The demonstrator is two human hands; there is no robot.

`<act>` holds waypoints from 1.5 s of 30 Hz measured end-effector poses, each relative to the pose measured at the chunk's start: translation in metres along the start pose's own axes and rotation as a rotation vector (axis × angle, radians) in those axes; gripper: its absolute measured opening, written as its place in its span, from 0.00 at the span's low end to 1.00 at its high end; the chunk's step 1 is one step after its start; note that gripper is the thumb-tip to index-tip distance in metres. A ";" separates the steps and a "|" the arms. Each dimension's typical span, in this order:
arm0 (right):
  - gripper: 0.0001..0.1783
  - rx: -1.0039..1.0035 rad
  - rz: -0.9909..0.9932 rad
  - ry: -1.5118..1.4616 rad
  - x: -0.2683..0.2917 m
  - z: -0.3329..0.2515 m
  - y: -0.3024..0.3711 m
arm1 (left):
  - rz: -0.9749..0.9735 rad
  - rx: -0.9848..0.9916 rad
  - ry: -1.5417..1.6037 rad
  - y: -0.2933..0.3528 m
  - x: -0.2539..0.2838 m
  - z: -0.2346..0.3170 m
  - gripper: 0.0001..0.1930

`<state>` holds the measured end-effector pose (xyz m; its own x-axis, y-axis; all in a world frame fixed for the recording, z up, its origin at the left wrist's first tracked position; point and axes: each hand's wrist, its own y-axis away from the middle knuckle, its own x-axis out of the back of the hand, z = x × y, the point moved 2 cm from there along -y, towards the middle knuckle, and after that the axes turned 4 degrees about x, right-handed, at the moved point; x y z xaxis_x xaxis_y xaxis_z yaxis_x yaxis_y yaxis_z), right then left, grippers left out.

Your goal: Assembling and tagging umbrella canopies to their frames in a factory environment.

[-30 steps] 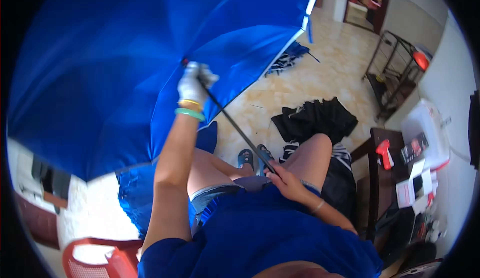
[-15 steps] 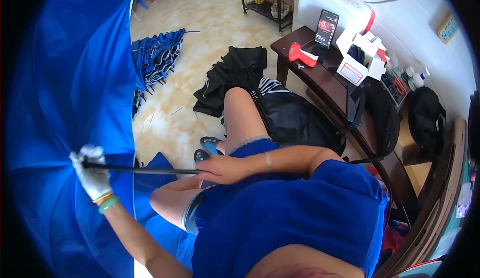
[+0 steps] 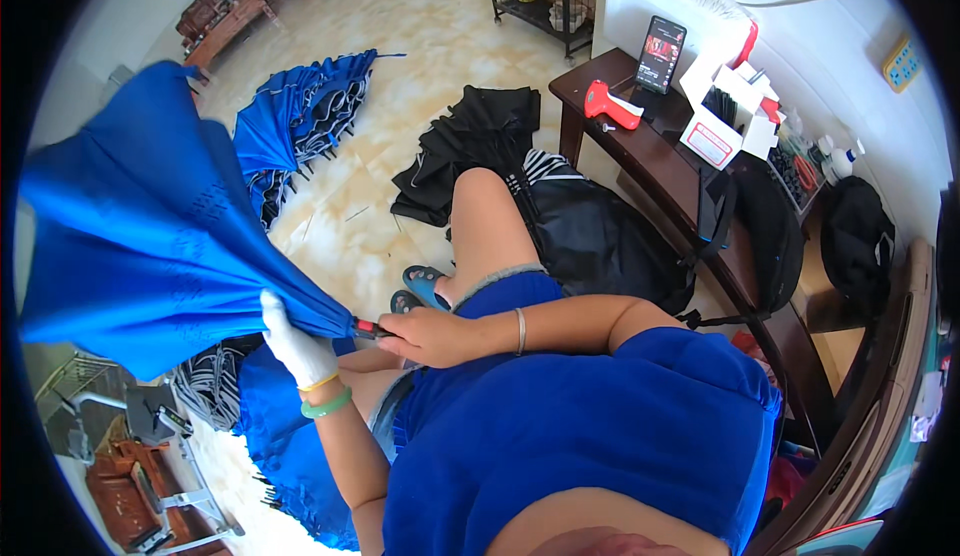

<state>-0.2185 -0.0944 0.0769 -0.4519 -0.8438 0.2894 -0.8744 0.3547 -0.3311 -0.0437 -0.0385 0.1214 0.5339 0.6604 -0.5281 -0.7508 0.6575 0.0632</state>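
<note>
The blue umbrella is held over the floor, well apart from the counter's left edge. The right hand's fingers are closed around its handle; the gloved left hand touches the canopy, its grip unclear. Folding seems partly done: cloth gathered, still flaring, not yet tied.

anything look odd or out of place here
Thin dark slivers lie loose on the floor beside the black folded fabric, like stray scraps, though too small to identify. Nothing looks spilled.
</note>
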 end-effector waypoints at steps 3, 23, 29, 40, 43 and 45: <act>0.15 0.018 0.010 -0.012 -0.020 0.030 0.011 | 0.235 -0.223 -0.273 -0.009 0.010 -0.013 0.19; 0.09 0.035 0.475 -0.049 0.034 0.094 -0.090 | -0.221 0.096 -1.601 -0.096 0.106 -0.049 0.26; 0.11 -0.107 0.510 -0.043 0.036 0.090 -0.130 | -0.559 0.312 -1.824 -0.085 0.106 -0.075 0.29; 0.20 0.042 0.362 -0.081 0.036 0.145 -0.483 | -0.430 0.194 -1.696 -0.107 0.115 -0.092 0.24; 0.29 -0.169 0.583 0.304 0.066 0.185 -0.591 | -0.480 0.175 -1.713 -0.123 0.103 -0.100 0.25; 0.28 -0.074 0.743 0.603 0.071 0.206 -0.600 | -0.495 0.162 -1.722 -0.128 0.099 -0.095 0.26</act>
<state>0.3102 -0.4499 0.1111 -0.8924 -0.0514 0.4484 -0.3274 0.7576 -0.5647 0.0681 -0.0921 -0.0193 0.5160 -0.0612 0.8544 -0.4272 0.8462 0.3186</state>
